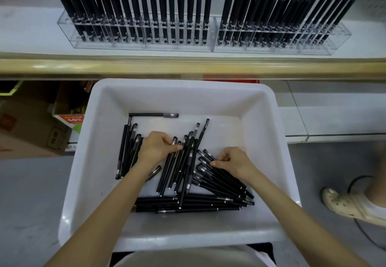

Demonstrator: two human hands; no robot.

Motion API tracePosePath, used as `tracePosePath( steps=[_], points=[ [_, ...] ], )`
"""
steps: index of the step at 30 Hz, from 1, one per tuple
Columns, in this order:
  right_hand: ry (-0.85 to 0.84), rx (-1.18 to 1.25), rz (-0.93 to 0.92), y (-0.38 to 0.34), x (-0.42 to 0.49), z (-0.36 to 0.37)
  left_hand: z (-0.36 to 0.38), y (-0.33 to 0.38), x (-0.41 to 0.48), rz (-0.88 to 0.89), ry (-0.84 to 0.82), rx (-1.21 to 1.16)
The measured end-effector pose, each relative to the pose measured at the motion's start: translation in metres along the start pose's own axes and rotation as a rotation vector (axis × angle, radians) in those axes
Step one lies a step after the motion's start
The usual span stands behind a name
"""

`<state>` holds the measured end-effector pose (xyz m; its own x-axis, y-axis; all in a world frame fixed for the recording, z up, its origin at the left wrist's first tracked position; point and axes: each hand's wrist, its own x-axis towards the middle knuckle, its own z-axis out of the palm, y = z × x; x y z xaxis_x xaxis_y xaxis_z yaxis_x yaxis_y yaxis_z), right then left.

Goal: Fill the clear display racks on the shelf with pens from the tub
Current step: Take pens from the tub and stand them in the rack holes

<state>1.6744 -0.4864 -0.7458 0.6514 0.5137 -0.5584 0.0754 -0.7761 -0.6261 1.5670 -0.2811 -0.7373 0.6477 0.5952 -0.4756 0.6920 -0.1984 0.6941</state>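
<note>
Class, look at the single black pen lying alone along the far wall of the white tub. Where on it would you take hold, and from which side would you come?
Grip the lone pen around the middle of its barrel, coming straight down from above. It lies flat and crosswise on the tub floor, close to the far wall, with no other pens touching its middle. A pinch across the barrel should probably lift it level.

cardboard boxes (31,129) — lower left, under shelf | cream clog (344,206) — right floor | black cable (359,183) beside it
</note>
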Motion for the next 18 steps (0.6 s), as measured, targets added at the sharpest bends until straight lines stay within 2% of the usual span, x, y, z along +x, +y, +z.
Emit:
tracePosePath(
  steps=[4, 8, 12, 18],
  points=[
    [-0.029, 0.019, -0.023, 0.001, 0.0, 0.0, -0.01, -0.003, -0.002, -0.022, -0.088, -0.175],
    [-0.026, 0.071, -0.05, -0.002, -0.003, -0.002, -0.019, 0.003, -0.009, -0.008, -0.122, -0.244],
    [0.034, 0.227, -0.14, -0.017, -0.011, -0.018, -0.03, 0.021, -0.015, 0.063, -0.191, -0.178],
    [-0.016, 0.433, -0.303, -0.05, -0.033, -0.055, -0.038, 0.07, -0.018, 0.231, -0.293, -0.15]
  ],
)
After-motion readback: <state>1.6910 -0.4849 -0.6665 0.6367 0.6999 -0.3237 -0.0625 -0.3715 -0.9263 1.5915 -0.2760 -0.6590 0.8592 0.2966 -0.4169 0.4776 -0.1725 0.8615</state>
